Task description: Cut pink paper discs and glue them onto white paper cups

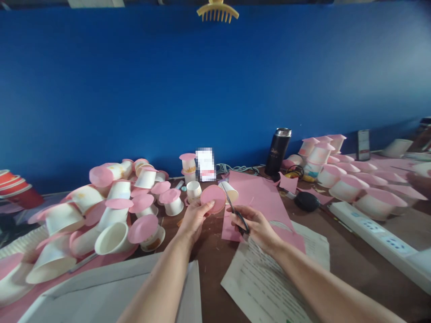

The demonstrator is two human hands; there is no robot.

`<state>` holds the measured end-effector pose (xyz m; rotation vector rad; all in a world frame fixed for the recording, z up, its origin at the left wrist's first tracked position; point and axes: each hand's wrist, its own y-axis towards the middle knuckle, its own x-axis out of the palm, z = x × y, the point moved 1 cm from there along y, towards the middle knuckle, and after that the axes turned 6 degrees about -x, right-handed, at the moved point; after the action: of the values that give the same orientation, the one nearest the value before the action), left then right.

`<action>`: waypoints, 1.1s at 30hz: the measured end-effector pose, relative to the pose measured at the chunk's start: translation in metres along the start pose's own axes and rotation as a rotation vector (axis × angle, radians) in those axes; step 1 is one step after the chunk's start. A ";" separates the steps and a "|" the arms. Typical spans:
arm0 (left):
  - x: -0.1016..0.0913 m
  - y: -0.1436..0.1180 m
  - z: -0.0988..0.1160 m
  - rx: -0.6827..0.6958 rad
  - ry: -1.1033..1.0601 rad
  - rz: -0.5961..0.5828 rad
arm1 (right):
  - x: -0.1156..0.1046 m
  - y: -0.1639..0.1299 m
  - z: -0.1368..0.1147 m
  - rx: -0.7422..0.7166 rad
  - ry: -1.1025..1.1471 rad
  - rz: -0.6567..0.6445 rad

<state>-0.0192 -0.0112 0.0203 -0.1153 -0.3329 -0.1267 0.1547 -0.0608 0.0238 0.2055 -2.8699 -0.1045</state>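
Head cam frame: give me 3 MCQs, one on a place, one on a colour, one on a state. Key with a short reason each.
1. Where does the black flask stand?
A. at the back of the table by the blue wall
B. on the printed sheets near the camera
C. among the cups on the left

2. What colour is the paper disc in the left hand?
A. white
B. pink
C. blue

3. What is the state of the right hand?
A. open and flat on the table
B. closed through the handles of the scissors
C. gripping a paper cup

Key:
1 A, the flask stands upright close to the wall, right of centre.
2 B, the disc matches the pink paper sheet beside it.
3 B, the fingers wrap the dark handles and the blades point up toward the disc.
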 end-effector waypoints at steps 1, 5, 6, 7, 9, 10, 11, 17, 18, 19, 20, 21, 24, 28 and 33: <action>0.001 0.000 0.001 0.000 -0.003 -0.003 | 0.000 0.000 0.000 0.001 0.002 0.002; 0.001 0.000 0.001 0.013 -0.001 -0.017 | 0.001 0.001 0.001 -0.008 0.005 0.003; 0.000 0.000 0.000 0.022 0.007 -0.019 | 0.001 0.001 0.001 -0.011 0.004 0.003; 0.000 0.001 0.000 0.029 0.019 -0.021 | 0.001 0.001 0.001 -0.014 0.004 0.005; -0.002 0.001 -0.002 0.030 0.043 -0.021 | 0.000 0.002 0.002 -0.021 0.010 0.007; -0.003 0.002 -0.003 0.024 0.049 -0.020 | 0.000 0.002 0.002 -0.023 0.015 0.009; -0.003 0.002 -0.003 0.019 0.049 -0.020 | 0.000 0.002 0.002 -0.023 0.018 0.012; -0.004 0.002 -0.003 0.023 0.033 -0.005 | 0.000 0.002 0.001 -0.014 0.000 0.049; -0.004 0.002 -0.003 0.024 0.034 0.003 | 0.000 0.002 0.001 -0.013 -0.008 0.045; -0.004 0.002 -0.003 0.022 0.037 0.007 | 0.000 0.002 0.001 -0.012 -0.015 0.042; -0.003 0.001 -0.003 0.018 0.037 0.008 | 0.000 0.002 0.001 -0.010 -0.019 0.038; -0.003 0.001 -0.002 0.012 0.037 0.004 | 0.000 0.002 0.001 -0.008 -0.016 0.034; -0.002 0.001 -0.002 -0.004 0.030 -0.005 | 0.001 0.002 0.001 -0.001 0.009 0.028; -0.003 0.002 -0.003 -0.009 0.013 0.024 | 0.000 0.002 0.003 0.005 -0.005 0.040; -0.001 0.003 -0.003 -0.008 -0.054 0.033 | 0.000 0.004 0.007 -0.008 -0.038 0.043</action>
<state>-0.0194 -0.0087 0.0172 -0.1324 -0.3840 -0.0921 0.1529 -0.0566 0.0177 0.1410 -2.9094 -0.1124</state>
